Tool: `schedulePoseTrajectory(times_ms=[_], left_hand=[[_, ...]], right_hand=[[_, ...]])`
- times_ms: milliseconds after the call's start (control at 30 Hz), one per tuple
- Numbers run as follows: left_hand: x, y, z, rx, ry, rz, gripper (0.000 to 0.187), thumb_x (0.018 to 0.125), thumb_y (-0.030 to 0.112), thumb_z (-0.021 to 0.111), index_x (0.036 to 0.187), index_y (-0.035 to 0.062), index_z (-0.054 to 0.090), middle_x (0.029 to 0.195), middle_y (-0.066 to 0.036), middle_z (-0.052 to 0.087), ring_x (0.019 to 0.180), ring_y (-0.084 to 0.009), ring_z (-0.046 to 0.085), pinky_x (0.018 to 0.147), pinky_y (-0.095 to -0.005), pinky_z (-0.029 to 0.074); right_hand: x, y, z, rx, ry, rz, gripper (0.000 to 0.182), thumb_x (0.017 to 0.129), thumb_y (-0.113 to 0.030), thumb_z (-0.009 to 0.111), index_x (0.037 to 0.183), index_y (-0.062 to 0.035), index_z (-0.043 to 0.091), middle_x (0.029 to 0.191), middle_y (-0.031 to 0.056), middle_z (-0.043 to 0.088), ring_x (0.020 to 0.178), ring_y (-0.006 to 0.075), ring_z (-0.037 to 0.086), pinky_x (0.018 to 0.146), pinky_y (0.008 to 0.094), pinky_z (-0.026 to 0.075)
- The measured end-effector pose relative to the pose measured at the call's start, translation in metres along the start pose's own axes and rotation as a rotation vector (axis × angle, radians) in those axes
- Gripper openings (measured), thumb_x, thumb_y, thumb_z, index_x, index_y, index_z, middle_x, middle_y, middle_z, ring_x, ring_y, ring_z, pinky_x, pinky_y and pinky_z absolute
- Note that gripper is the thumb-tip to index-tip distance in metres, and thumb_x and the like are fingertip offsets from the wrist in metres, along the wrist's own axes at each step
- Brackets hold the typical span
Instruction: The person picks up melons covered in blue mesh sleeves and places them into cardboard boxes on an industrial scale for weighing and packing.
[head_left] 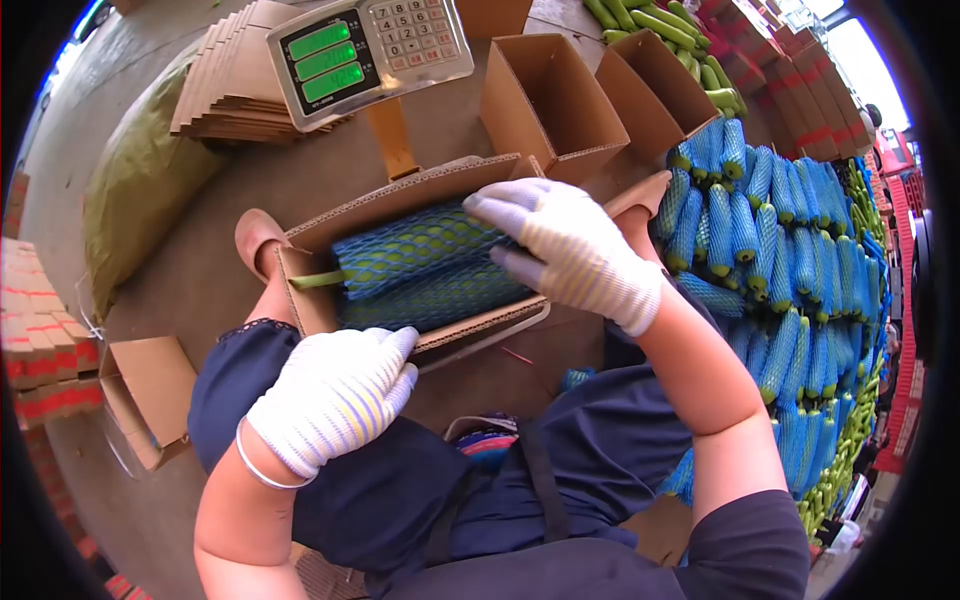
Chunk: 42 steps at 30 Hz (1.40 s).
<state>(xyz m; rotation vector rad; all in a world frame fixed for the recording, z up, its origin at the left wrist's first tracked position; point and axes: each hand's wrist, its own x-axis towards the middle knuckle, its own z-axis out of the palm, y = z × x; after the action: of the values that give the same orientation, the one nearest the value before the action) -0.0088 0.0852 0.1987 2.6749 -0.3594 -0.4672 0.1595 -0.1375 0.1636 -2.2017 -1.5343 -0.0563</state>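
An open cardboard box (312, 229) stands between the feet, on the platform of a scale. Long green vegetables in blue mesh sleeves (410, 245) lie side by side in it, with a green stem sticking out at the left end. My right hand (565, 245), in a striped white glove, is over the box's right end, fingers apart over the mesh and nothing gripped. At the box's near left edge is my left hand (335, 395), gloved too, with its thumb and fingers apart by the cardboard rim.
A scale display (370, 50) stands beyond the box. Two empty boxes (555, 105) are at its right. Sleeved vegetables (770, 240) are piled at right, loose green ones (665, 25) behind. Flat cardboard (235, 75) and a green sack (145, 190) lie at left.
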Motion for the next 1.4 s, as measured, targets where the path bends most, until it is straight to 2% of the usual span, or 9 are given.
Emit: schedulePoseTrajectory(times_ms=[300, 500, 700, 767, 900, 1000, 1200, 1300, 1400], left_hand=[[0.005, -0.001, -0.013, -0.068, 0.292, -0.015, 0.018, 0.089, 0.015, 0.065, 0.105, 0.0075, 0.070, 0.095, -0.014, 0.070, 0.088, -0.0342, 0.067, 0.079, -0.0395, 0.054], [0.023, 0.000, -0.014, -0.106, 0.245, -0.090, 0.014, 0.089, 0.017, 0.066, 0.099, 0.0078, 0.069, 0.084, -0.012, 0.069, 0.079, -0.0337, 0.067, 0.074, -0.0390, 0.054], [0.048, -0.003, -0.008, 0.025, 0.379, -0.031, 0.028, 0.084, 0.017, 0.073, 0.108, 0.0066, 0.063, 0.098, -0.012, 0.062, 0.089, -0.0309, 0.064, 0.077, -0.0385, 0.052], [0.063, -0.001, -0.012, 0.224, 0.349, 0.092, 0.037, 0.081, 0.021, 0.076, 0.110, 0.0054, 0.059, 0.102, -0.013, 0.059, 0.090, -0.0326, 0.062, 0.077, -0.0420, 0.051], [0.095, 0.001, -0.008, 0.335, -0.082, -0.184, 0.051, 0.075, 0.029, 0.082, 0.111, 0.0038, 0.055, 0.109, -0.018, 0.056, 0.096, -0.0360, 0.062, 0.082, -0.0476, 0.052], [0.115, -0.037, 0.027, 0.222, -0.213, -0.228, 0.065, 0.067, 0.032, 0.088, 0.112, -0.0008, 0.055, 0.110, -0.026, 0.054, 0.102, -0.0415, 0.061, 0.089, -0.0470, 0.051], [0.095, -0.053, 0.022, 0.056, -0.061, -0.124, 0.054, 0.072, 0.028, 0.084, 0.110, 0.0013, 0.058, 0.112, -0.022, 0.057, 0.098, -0.0400, 0.060, 0.088, -0.0437, 0.049], [0.066, -0.043, 0.001, 0.038, 0.213, 0.013, 0.022, 0.084, 0.017, 0.074, 0.098, 0.0049, 0.063, 0.092, -0.013, 0.063, 0.088, -0.0316, 0.063, 0.081, -0.0385, 0.051], [0.033, -0.050, -0.022, 0.179, 0.337, -0.180, 0.029, 0.086, 0.027, 0.073, 0.100, 0.0057, 0.060, 0.088, -0.013, 0.064, 0.082, -0.0306, 0.063, 0.077, -0.0380, 0.051]], right_hand=[[-0.081, -0.018, -0.028, 0.155, 0.252, 0.386, 0.041, 0.081, -0.008, 0.070, 0.121, -0.0014, 0.064, 0.113, 0.0182, 0.066, 0.104, 0.0370, 0.063, 0.092, 0.0402, 0.051], [-0.109, -0.016, -0.011, 0.159, 0.328, 0.448, 0.041, 0.081, -0.008, 0.072, 0.120, -0.0011, 0.064, 0.113, 0.0187, 0.067, 0.104, 0.0367, 0.064, 0.092, 0.0397, 0.051], [-0.114, -0.014, -0.002, 0.194, 0.371, 0.427, 0.041, 0.080, -0.008, 0.073, 0.119, -0.0007, 0.065, 0.113, 0.0195, 0.067, 0.104, 0.0373, 0.064, 0.091, 0.0405, 0.052], [-0.118, -0.012, 0.002, 0.219, 0.377, 0.439, 0.041, 0.080, -0.009, 0.073, 0.120, -0.0012, 0.065, 0.114, 0.0191, 0.067, 0.104, 0.0373, 0.064, 0.091, 0.0406, 0.052], [-0.127, -0.007, 0.004, 0.232, 0.365, 0.469, 0.042, 0.080, -0.009, 0.073, 0.120, -0.0021, 0.064, 0.114, 0.0186, 0.067, 0.104, 0.0374, 0.064, 0.091, 0.0407, 0.052], [-0.132, -0.003, 0.003, 0.224, 0.378, 0.476, 0.041, 0.081, -0.009, 0.073, 0.120, -0.0034, 0.064, 0.114, 0.0185, 0.067, 0.104, 0.0376, 0.064, 0.091, 0.0407, 0.052], [-0.133, 0.006, 0.011, 0.246, 0.419, 0.486, 0.042, 0.082, -0.011, 0.073, 0.122, -0.0025, 0.064, 0.115, 0.0187, 0.067, 0.105, 0.0376, 0.064, 0.092, 0.0409, 0.051], [-0.136, 0.003, 0.021, 0.308, 0.422, 0.531, 0.041, 0.085, -0.015, 0.073, 0.123, -0.0018, 0.063, 0.115, 0.0194, 0.066, 0.105, 0.0376, 0.064, 0.092, 0.0408, 0.051], [-0.133, -0.002, 0.032, 0.394, 0.410, 0.554, 0.042, 0.088, -0.020, 0.071, 0.124, -0.0013, 0.062, 0.114, 0.0199, 0.066, 0.105, 0.0378, 0.064, 0.091, 0.0405, 0.051]])
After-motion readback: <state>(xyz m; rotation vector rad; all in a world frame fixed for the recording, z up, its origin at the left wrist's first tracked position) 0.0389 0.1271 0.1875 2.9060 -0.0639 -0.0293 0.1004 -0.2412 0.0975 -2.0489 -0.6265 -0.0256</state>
